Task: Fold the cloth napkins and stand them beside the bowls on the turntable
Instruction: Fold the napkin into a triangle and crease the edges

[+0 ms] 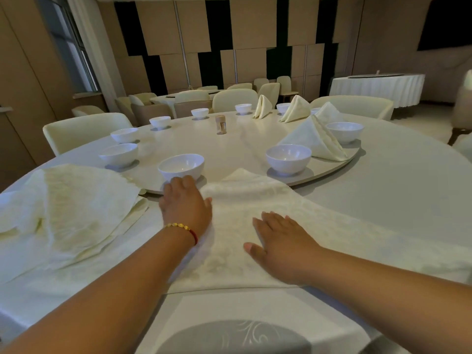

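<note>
Two flat hands (187, 203) (281, 238) on napkin (245, 198), tip toward turntable (229, 141).

I see both hands on a cream napkin (255, 226) spread flat on the round table (396, 187). My left hand (186, 203), with a beaded bracelet (181, 227) at the wrist, presses its left edge; my right hand (283, 241) lies palm down on its middle. The napkin's far corner overlaps the turntable (229, 146), between two white bowls (181, 166). Four folded napkins (315, 139) stand on the turntable's right side. Loose napkins (76, 208) lie heaped at left.
</note>
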`<state>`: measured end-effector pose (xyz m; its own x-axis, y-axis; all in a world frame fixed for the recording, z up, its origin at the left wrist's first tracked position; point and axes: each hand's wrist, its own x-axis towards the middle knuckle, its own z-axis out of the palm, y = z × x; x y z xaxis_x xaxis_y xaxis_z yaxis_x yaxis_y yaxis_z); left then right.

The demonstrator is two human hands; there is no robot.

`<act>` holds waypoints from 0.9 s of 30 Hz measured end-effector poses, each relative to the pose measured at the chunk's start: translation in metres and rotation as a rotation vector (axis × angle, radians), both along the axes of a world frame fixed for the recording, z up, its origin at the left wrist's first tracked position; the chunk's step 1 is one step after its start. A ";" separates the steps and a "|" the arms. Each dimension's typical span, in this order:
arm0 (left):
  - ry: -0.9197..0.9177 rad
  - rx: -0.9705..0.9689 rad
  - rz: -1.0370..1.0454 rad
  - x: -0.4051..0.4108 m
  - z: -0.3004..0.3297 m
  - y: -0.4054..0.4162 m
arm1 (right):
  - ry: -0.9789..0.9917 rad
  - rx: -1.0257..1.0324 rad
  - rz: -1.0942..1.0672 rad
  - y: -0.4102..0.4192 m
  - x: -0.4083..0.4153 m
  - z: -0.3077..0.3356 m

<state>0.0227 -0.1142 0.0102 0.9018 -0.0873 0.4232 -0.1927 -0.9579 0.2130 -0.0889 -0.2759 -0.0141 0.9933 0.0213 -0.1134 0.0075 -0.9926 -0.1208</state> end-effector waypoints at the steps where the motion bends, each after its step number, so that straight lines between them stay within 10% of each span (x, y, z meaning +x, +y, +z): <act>1: 0.017 0.016 -0.103 -0.016 0.002 -0.003 | -0.008 -0.005 0.003 0.000 0.002 -0.001; 7: 0.440 0.327 -0.432 -0.093 -0.026 0.000 | -0.025 -0.021 -0.009 0.000 0.000 -0.005; 27: 0.440 0.349 -0.355 -0.083 -0.027 0.090 | 0.027 -0.111 -0.258 -0.080 -0.065 -0.007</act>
